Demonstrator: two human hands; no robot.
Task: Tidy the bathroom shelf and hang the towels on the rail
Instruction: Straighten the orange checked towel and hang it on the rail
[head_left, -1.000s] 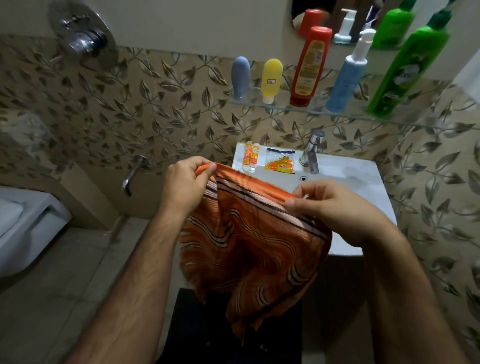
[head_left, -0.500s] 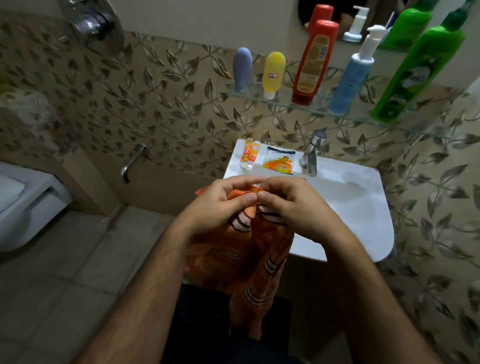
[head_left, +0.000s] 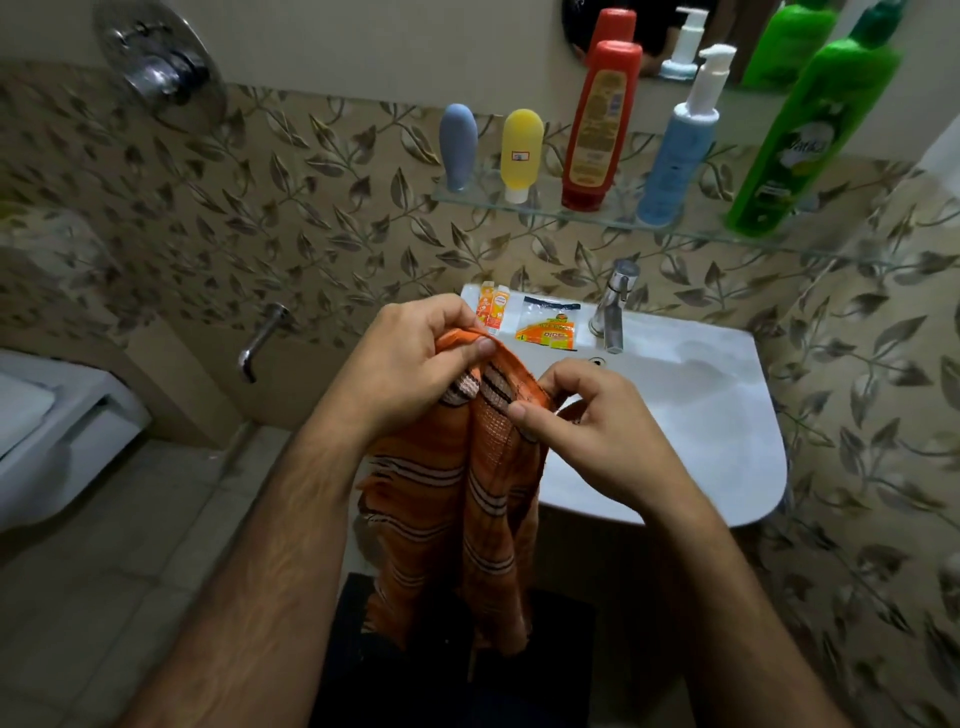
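The person holds an orange striped towel (head_left: 467, 493) in front of the body, near the front edge of the white sink (head_left: 727, 415). The left hand (head_left: 415, 364) grips the upper edge of the towel; its fingers are curled and the thumb presses the cloth against them. The right hand (head_left: 587, 421) pinches the same upper edge just beside the left one, with thumb and fingers closed on the fabric. The two hands are near each other but they do not touch. The towel hangs down from them in long folds, and its lower end is over a dark area at the bottom of the view.

Above the sink there is a glass shelf (head_left: 545, 210) on the wall with leaf pattern. On it five bottles stand in one row: a grey-blue bottle (head_left: 458, 145), a yellow bottle (head_left: 521, 153), a red bottle (head_left: 600, 124), a light blue pump bottle (head_left: 680, 150) and a big green bottle (head_left: 808, 135) at the right end, which looks tilted.

On the back rim of the sink lie a small orange tube (head_left: 493, 312) and an orange sachet (head_left: 548, 330), left of the metal tap (head_left: 613, 309). I cannot see a towel rail.
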